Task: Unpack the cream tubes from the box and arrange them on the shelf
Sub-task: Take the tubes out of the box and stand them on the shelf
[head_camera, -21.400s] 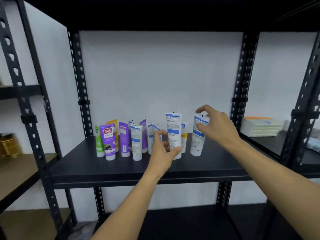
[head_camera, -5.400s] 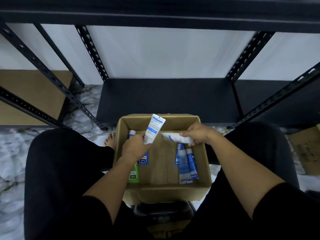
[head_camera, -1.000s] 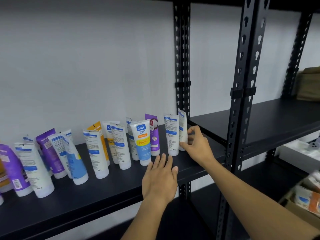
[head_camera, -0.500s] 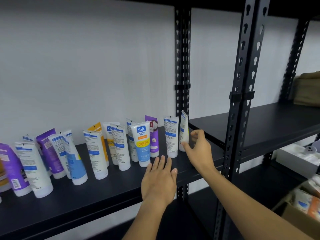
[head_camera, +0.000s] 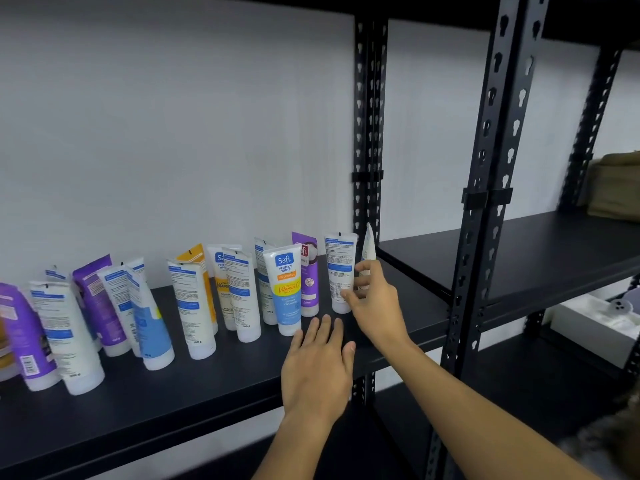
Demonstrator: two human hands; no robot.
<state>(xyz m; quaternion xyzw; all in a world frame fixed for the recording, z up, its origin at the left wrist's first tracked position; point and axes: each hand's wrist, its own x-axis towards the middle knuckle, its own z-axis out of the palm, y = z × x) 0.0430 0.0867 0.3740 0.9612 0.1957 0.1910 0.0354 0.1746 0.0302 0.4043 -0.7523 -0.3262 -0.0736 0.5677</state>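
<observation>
Placing in progress: the right hand (head_camera: 375, 299) pinches the end cream tube (head_camera: 368, 249), standing it just beyond its fingers on the shelf (head_camera: 214, 386); the left hand (head_camera: 317, 370) rests flat, fingers straight, alongside. Next, probably: release without toppling it.

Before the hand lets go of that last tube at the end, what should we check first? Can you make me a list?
1. Last tube standing upright: cannot tell, the right hand hides its base.
2. Right hand's grip: ok, thumb and fingers are around the tube.
3. Room on the shelf: ok, bare black shelf shows right of the tube.
4. Neighbour white tube steady: ok, it stands on its cap, though the thumb is right against it.
5. Left hand out of the way: ok, it lies flat at the shelf's front edge, holding nothing.
6. Other tubes in the row: not ok, several on the left lean over.
</observation>
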